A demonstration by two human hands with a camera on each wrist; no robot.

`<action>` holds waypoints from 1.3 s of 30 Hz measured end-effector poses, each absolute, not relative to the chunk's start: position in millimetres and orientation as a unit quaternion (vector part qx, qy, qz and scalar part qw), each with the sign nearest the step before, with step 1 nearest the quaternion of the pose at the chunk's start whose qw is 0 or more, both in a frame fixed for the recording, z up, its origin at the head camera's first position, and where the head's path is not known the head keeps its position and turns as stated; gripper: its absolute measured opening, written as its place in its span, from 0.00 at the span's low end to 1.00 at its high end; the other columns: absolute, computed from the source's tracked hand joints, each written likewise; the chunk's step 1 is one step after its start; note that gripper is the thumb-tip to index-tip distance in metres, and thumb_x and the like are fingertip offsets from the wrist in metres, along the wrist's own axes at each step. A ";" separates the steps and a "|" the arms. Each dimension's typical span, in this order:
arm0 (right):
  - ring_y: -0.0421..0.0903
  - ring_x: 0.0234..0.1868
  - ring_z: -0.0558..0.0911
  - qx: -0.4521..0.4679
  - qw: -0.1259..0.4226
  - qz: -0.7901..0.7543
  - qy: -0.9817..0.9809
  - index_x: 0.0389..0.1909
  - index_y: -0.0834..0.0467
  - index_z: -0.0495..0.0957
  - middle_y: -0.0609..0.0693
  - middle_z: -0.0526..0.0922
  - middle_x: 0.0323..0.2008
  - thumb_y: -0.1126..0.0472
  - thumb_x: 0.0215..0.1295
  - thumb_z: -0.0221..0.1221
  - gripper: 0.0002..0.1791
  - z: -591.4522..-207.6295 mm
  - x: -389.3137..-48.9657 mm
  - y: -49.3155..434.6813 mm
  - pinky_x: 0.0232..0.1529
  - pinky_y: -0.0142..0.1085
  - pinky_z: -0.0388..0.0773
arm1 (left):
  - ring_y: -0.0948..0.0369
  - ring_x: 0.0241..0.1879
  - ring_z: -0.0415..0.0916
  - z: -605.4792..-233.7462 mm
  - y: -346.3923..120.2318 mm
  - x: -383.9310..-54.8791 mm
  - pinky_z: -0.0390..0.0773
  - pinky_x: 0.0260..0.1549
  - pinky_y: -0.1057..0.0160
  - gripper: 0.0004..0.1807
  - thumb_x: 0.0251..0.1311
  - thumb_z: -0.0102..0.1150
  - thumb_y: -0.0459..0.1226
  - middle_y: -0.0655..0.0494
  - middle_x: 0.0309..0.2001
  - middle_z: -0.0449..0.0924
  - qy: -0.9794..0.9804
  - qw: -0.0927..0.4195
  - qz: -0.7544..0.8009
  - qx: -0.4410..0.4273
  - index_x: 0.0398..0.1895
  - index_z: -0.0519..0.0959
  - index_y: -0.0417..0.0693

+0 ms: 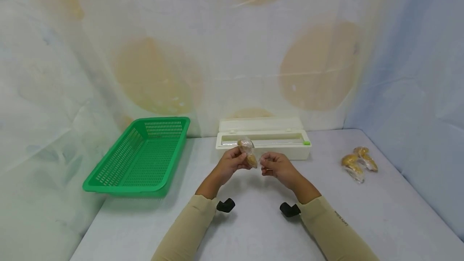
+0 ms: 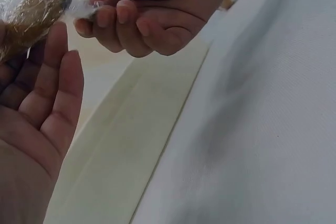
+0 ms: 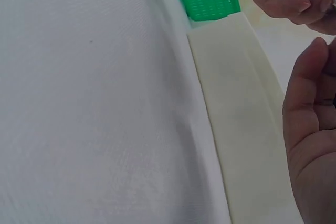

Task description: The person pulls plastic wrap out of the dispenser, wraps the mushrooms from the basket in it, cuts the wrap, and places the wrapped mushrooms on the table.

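Note:
My left hand (image 1: 232, 161) holds a brownish-yellow piece of food wrapped in clear cling film (image 1: 246, 146), raised in front of the white dispenser box. The kind of food cannot be told; in the left wrist view the wrapped piece (image 2: 34, 17) shows a dark tip. From that tip, a twisted tail of cling film (image 2: 83, 9) runs to my right hand (image 1: 279, 167). Thumb and fingers of the right hand (image 2: 152, 14) pinch this tail. The right wrist view cuts off most of the grip. Behind both hands stands the dispenser box (image 1: 268, 153), its lid (image 1: 261, 124) raised.
A green plastic basket (image 1: 145, 164) stands on the left of the white table (image 1: 253, 220). Two similar film-wrapped pieces (image 1: 351, 160) lie together on the right. A bright green tab (image 1: 306, 143) sits at the box's right end. Patterned sheeting (image 1: 232, 51) encloses the back and sides.

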State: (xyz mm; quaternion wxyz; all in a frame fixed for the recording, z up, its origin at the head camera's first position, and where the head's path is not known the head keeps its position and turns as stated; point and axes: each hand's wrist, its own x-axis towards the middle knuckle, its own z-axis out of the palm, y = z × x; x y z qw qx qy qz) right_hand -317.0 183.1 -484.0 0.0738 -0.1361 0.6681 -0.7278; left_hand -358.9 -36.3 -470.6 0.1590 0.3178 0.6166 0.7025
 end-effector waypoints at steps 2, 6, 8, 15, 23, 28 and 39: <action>0.43 0.30 0.77 -0.126 0.071 -0.744 0.653 0.43 0.71 0.71 0.52 0.75 0.30 0.63 0.71 0.56 0.13 -483.4 -317.0 184.3 0.37 0.37 0.80 | 0.58 0.36 0.80 -470.2 -36.1 -358.0 0.79 0.43 0.59 0.20 0.74 0.46 0.35 0.50 0.42 0.78 0.613 0.169 0.697 0.332 0.59 0.66 0.26; 0.43 0.28 0.74 -0.097 0.055 -0.746 0.657 0.37 0.61 0.76 0.50 0.74 0.27 0.61 0.70 0.58 0.06 -483.1 -317.8 184.6 0.33 0.35 0.76 | 0.59 0.35 0.80 -471.4 -35.4 -356.6 0.79 0.43 0.59 0.17 0.74 0.46 0.34 0.52 0.41 0.80 0.621 0.176 0.682 0.344 0.57 0.67 0.26; 0.43 0.26 0.72 -0.086 0.040 -0.734 0.673 0.34 0.59 0.76 0.49 0.73 0.25 0.62 0.69 0.58 0.04 -482.7 -318.2 183.7 0.30 0.35 0.74 | 0.59 0.36 0.80 -472.2 -34.4 -355.9 0.79 0.43 0.59 0.17 0.73 0.47 0.33 0.52 0.41 0.80 0.625 0.179 0.674 0.351 0.56 0.67 0.26; 0.43 0.23 0.68 -0.037 -0.007 -0.691 0.722 0.37 0.65 0.78 0.48 0.73 0.25 0.70 0.68 0.53 0.05 -478.5 -317.2 176.9 0.24 0.33 0.68 | 0.59 0.37 0.79 -475.5 -27.0 -353.3 0.79 0.43 0.58 0.16 0.71 0.50 0.31 0.51 0.43 0.79 0.647 0.185 0.641 0.369 0.56 0.70 0.27; 0.43 0.28 0.78 0.008 -0.055 -0.674 0.737 0.43 0.71 0.77 0.52 0.81 0.30 0.73 0.65 0.53 0.08 -474.8 -315.7 171.6 0.29 0.33 0.78 | 0.58 0.47 0.77 -476.5 -19.9 -347.9 0.79 0.43 0.58 0.11 0.67 0.58 0.34 0.51 0.49 0.75 0.710 0.146 0.584 0.365 0.48 0.78 0.37; 0.43 0.35 0.82 -0.017 -0.020 -0.721 0.693 0.47 0.72 0.75 0.53 0.82 0.37 0.69 0.71 0.51 0.10 -477.5 -316.7 172.1 0.36 0.34 0.80 | 0.55 0.53 0.75 -480.8 -20.2 -349.8 0.79 0.45 0.59 0.11 0.65 0.61 0.37 0.54 0.59 0.69 0.733 0.122 0.585 0.326 0.47 0.80 0.40; 0.47 0.47 0.81 -0.105 0.037 -0.767 0.632 0.61 0.73 0.69 0.50 0.82 0.46 0.67 0.72 0.49 0.20 -476.0 -316.8 173.8 0.50 0.43 0.78 | 0.54 0.45 0.79 -480.4 -17.4 -357.9 0.81 0.41 0.57 0.30 0.63 0.64 0.40 0.47 0.48 0.78 0.705 0.109 0.662 0.229 0.64 0.64 0.40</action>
